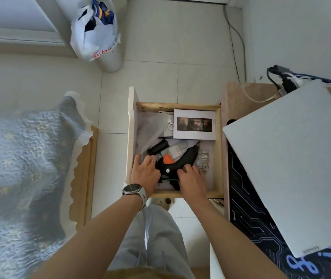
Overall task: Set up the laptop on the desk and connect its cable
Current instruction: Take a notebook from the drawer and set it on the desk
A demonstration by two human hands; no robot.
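A closed silver laptop [293,164] lies on a dark circuit-patterned desk mat [249,214] at the right. Left of the desk an open wooden drawer [219,150] holds a black tool with an orange trigger [182,166], a white box [194,124], plastic bags and small black parts. My left hand [145,172], a watch on its wrist, rests on the clutter at the drawer's near left with fingers spread. My right hand [192,179] presses down beside the black tool's handle, fingers curled. What lies under either hand is hidden.
Black plugs and cables [285,81] sit at the desk's far corner with a white cord [257,97] beside them. A bed with a blue cover [23,168] fills the left. A bin with a plastic bag [98,35] stands on the tiled floor ahead.
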